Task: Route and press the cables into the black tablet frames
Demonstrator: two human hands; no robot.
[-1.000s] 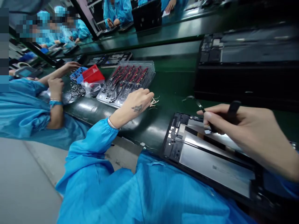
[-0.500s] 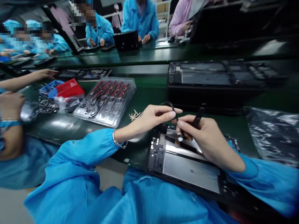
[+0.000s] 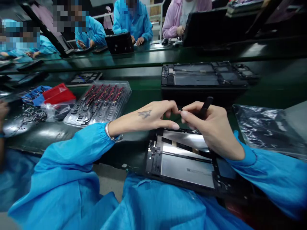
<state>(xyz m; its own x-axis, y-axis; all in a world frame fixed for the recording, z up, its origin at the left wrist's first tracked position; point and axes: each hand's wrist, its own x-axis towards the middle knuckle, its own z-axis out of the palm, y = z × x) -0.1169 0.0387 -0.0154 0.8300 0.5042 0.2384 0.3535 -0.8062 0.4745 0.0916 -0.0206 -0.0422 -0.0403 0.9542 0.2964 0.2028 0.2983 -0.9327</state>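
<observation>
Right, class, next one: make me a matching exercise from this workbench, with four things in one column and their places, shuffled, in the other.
Things
1. Red tray
2. Large clear plastic bag
3. Metal bracelet
4. Black tool

Places
A. Around the wrist of the left hand
B. In the fingers of the right hand
C. Beside the blue tray
D. To the right of the open device

Pairs: 1-C, 2-D, 3-A, 4-B
</observation>
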